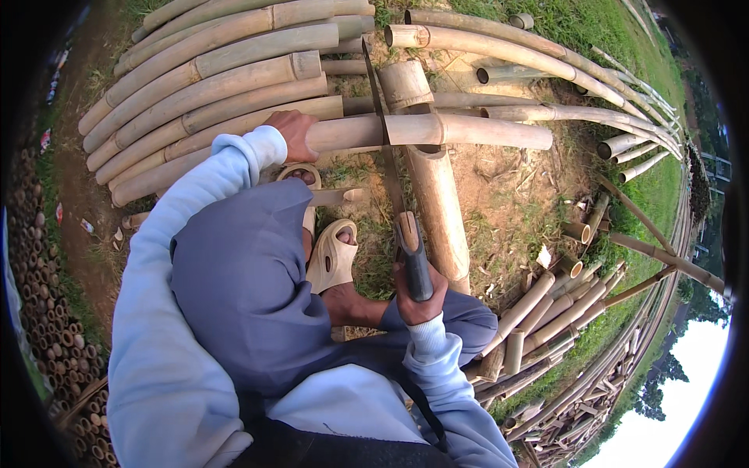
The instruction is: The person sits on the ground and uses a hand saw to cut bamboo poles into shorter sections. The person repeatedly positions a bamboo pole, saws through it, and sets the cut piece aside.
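Observation:
A bamboo pole lies crosswise in a notch of a thicker bamboo post that rests on the ground. My left hand grips the pole left of the notch, its fingers wrapped round it. In my right hand is the dark handle of a hand saw. The long blade points away from me and crosses the pole just left of the notch, touching it. How deep the blade sits in the bamboo I cannot tell.
Long bamboo poles lie side by side at the far left. More poles stretch off to the far right. Short bamboo offcuts are heaped at the right, near slanted supports. My sandalled foot is close to the saw.

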